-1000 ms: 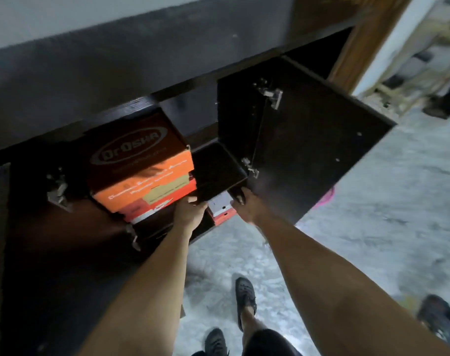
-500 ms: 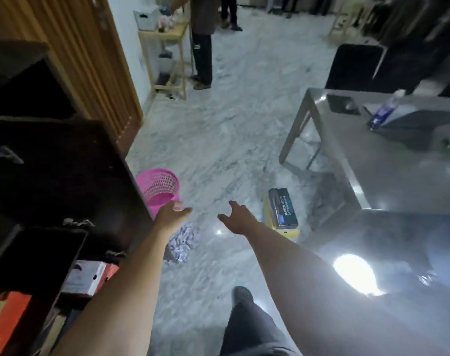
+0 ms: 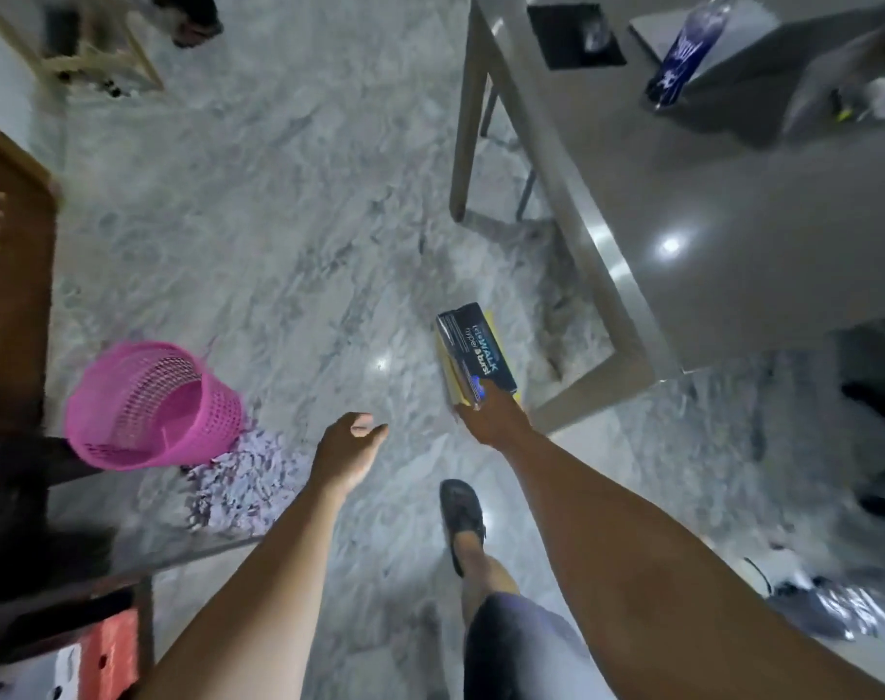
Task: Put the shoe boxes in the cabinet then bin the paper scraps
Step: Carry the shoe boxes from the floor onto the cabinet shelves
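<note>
Right hand (image 3: 490, 421): reaches down to the near end of the dark shoe box (image 3: 475, 353). The fingertips are hidden behind that end of the box, so whether they grip it or merely touch it cannot be told; the back of the hand faces up.

Left hand (image 3: 347, 447): holds nothing. Fingers loosely curled, thumb set apart from them, hanging over bare floor (image 3: 289, 234).

Dark shoe box — navy or black lid, long and narrow, white and blue lettering running along its length, partly blurred. It extends away from the right fingertips, lying on top of a yellow box (image 3: 496, 328), of which only edges show along the sides. Both rest on the marbled grey floor, just beside the near leg of a grey table (image 3: 708, 234).

Paper scraps (image 3: 238, 482): a loose heap of pale lilac-white shreds on the floor, near the left hand on its outer side, touching the base of the pink mesh bin (image 3: 147, 406). The bin stands tilted, its mouth open to the camera; its inside shows no clear contents.

Cabinet (image 3: 21, 522): dark panels at the frame's left edge, well beyond the left hand. An orange-and-white box (image 3: 102, 654) shows at its lower part.

On the table, well apart from both hands — a blue-labelled bottle (image 3: 682, 48) lying on its side.
</note>
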{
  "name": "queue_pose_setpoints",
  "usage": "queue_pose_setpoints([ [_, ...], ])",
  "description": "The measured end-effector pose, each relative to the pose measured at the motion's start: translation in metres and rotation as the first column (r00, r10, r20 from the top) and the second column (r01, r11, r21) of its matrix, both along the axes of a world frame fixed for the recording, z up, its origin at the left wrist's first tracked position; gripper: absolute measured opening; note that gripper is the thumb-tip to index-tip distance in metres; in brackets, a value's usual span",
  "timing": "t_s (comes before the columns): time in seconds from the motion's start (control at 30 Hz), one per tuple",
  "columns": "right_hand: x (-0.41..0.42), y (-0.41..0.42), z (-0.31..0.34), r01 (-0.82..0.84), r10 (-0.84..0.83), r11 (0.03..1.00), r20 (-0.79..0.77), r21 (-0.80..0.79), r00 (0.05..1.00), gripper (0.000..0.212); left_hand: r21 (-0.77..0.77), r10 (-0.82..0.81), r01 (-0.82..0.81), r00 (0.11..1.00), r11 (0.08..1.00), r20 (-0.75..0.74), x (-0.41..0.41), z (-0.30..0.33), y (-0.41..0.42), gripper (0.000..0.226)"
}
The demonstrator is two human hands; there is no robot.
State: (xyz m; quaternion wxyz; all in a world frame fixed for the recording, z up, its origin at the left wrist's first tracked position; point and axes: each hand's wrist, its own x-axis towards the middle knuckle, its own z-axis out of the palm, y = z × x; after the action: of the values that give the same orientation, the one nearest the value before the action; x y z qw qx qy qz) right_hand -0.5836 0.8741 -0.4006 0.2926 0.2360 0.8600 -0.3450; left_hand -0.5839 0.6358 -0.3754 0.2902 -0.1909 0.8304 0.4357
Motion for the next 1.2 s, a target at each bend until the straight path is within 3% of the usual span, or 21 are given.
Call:
queue_pose_setpoints([
  [0.3, -0.13, 0.108, -0.222, 0.284, -0.285, 0.959, 0.133, 0.022, 0.949, 0.071, 0.129, -0.024, -0.009, 0.968, 0.992, 0.248, -0.144, -0.238, 0.136, 0.066],
  [0.4, -0.158, 0.133, -0.294, 0.348, -0.351, 0.936, 0.097, 0.044, 0.931, 0.068, 0.169, -0.008, -0.04, 0.963, 0.985, 0.271, -0.175, -0.312, 0.18, 0.058],
  [0.53, -0.17, 0.152, -0.373, 0.41, -0.406, 0.911, 0.082, -0.043, 0.91, 0.064, 0.226, 0.089, -0.163, 0.948, 0.96, 0.305, -0.192, -0.395, 0.218, 0.063],
  [0.6, -0.166, 0.152, -0.397, 0.404, -0.393, 0.906, 0.105, -0.123, 0.913, 0.05, 0.277, 0.148, -0.238, 0.939, 0.931, 0.309, -0.186, -0.418, 0.225, 0.042],
  [0.73, -0.146, 0.145, -0.395, 0.411, -0.411, 0.887, 0.043, -0.21, 0.91, 0.026, 0.354, 0.255, -0.37, 0.909, 0.859, 0.331, -0.163, -0.417, 0.223, 0.028],
  [0.9, -0.106, 0.111, -0.356, 0.343, -0.357, 0.89, 0.007, -0.3, 0.934, 0.037, 0.388, 0.303, -0.427, 0.89, 0.817, 0.342, -0.119, -0.366, 0.177, 0.022],
  [1.03, -0.061, 0.052, -0.315, 0.191, -0.21, 0.925, -0.025, -0.329, 0.977, 0.038, 0.406, 0.392, -0.523, 0.845, 0.75, 0.365, -0.054, -0.331, 0.112, 0.027],
  [1.13, -0.013, -0.005, -0.282, 0.048, -0.06, 0.962, -0.039, -0.268, 0.997, 0.042, 0.396, 0.548, -0.675, 0.737, 0.622, 0.395, 0.016, -0.308, 0.054, 0.032],
  [1.2, 0.022, -0.052, -0.261, -0.086, 0.082, 0.972, -0.03, -0.219, 0.996, 0.047, 0.389, 0.65, -0.792, 0.609, 0.47, 0.454, 0.071, -0.293, 0.011, 0.039],
])
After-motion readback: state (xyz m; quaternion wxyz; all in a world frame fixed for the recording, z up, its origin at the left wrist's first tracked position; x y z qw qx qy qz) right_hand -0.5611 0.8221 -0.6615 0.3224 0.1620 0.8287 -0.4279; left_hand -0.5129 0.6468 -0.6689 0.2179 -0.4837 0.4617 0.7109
